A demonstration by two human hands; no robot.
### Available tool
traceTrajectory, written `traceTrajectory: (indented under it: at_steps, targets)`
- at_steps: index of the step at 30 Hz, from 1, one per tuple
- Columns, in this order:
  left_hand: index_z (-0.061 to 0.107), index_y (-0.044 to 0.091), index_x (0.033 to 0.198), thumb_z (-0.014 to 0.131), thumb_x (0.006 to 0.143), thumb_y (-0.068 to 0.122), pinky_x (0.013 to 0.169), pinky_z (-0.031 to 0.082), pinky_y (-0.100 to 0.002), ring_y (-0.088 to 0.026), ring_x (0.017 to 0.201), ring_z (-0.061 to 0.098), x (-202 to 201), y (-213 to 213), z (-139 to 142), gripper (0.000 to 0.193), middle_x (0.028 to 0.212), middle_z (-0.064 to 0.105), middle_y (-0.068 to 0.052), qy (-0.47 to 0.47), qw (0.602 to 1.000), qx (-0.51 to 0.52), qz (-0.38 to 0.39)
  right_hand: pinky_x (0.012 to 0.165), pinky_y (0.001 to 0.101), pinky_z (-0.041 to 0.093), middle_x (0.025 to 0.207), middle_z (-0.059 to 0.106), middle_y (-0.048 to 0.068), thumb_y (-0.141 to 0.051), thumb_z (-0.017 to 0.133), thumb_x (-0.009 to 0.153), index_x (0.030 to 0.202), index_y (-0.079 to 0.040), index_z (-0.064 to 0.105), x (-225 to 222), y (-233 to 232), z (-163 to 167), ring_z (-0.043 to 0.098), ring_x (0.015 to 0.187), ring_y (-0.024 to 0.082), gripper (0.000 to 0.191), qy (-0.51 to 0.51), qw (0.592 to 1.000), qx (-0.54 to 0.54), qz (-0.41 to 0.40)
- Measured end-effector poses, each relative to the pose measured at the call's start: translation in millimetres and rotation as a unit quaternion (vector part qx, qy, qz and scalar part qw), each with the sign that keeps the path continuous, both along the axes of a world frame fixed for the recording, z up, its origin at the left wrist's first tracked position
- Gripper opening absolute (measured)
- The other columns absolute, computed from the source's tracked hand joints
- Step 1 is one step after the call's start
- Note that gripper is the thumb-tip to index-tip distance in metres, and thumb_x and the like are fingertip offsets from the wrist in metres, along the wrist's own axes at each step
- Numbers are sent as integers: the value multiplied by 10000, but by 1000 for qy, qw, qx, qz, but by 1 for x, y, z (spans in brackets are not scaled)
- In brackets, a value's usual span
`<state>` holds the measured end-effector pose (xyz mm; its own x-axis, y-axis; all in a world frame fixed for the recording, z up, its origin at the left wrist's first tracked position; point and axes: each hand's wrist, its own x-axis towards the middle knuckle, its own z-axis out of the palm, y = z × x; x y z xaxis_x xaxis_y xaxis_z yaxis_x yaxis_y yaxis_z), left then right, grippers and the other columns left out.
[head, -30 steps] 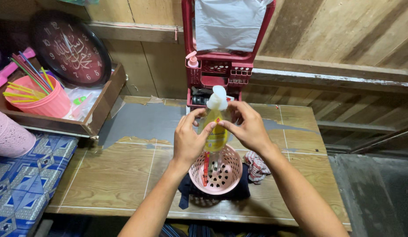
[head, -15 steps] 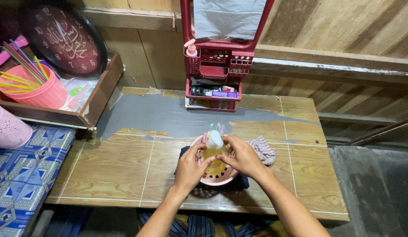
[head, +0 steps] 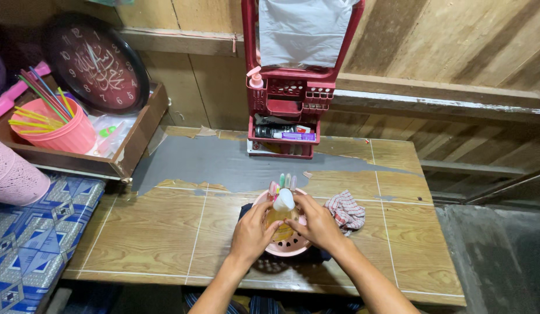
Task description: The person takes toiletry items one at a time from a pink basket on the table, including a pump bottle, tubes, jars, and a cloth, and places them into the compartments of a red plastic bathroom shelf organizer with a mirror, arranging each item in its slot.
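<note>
Bottle (head: pixel 282 216) now lower in pink basket (head: pixel 281 247); left hand (head: pixel 251 231), right hand (head: pixel 317 224) both wrapped round it; worn wooden table (head: pixel 154 232), plank wall.

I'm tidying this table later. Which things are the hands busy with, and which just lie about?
In hand: left hand, right hand, yellow bottle, pink basket.

Lying about: checked cloth, red rack, wall clock, pink cup of straws.

Both forearms are bare, with no sleeves, watch or bracelet in view; the left hand (head: pixel 251 231) and right hand (head: pixel 316 224) wear no gloves or rings
</note>
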<state>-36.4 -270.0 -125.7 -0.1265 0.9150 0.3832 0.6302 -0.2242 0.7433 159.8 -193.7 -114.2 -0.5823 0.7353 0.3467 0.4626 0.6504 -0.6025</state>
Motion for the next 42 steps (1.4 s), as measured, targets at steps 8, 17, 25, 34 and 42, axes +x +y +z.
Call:
traceTrajectory:
  at_steps: [8,17,25,34,42]
  targets:
    - [648,53,1208,839,785,207,868,544,-435,-349,1020,698,-3,3,2,489,1159,723,-142,10,1000,-12,15,802,391,589,1295,627,163,-199,824,809,1329,-53,549,-4,0,2,711,965,321,607,10,1000,-11,0]
    - [642,43,1231,830,800,206,911,522,-450,-357,1034,680,-8,5,-4,498,1148,726,-144,7,1000,0,19,845,370,595,1214,645,151,-118,805,816,1322,-42,577,-6,3,-7,722,999,290,561,27,999,-41,-5]
    - [637,18,1227,822,790,179,944,504,-448,-338,1042,692,-12,6,-9,502,1121,729,-148,6,998,0,57,805,379,591,1152,648,149,-118,792,823,1280,-35,594,-8,2,-14,719,948,287,505,0,999,-34,-11]
    - [618,-15,1242,849,741,176,958,478,-457,-364,1123,607,-11,4,-9,584,1163,675,-188,43,992,24,112,811,377,595,1125,657,150,-123,786,827,1240,-33,612,-4,0,-22,728,959,288,457,8,999,-38,-17]
    - [613,-19,1268,784,827,191,980,491,-442,-354,1139,623,-16,2,-13,517,1173,688,-183,9,995,17,97,818,369,599,1090,684,155,-123,760,862,1224,-18,632,-2,0,-24,729,956,293,398,29,999,-11,-14]
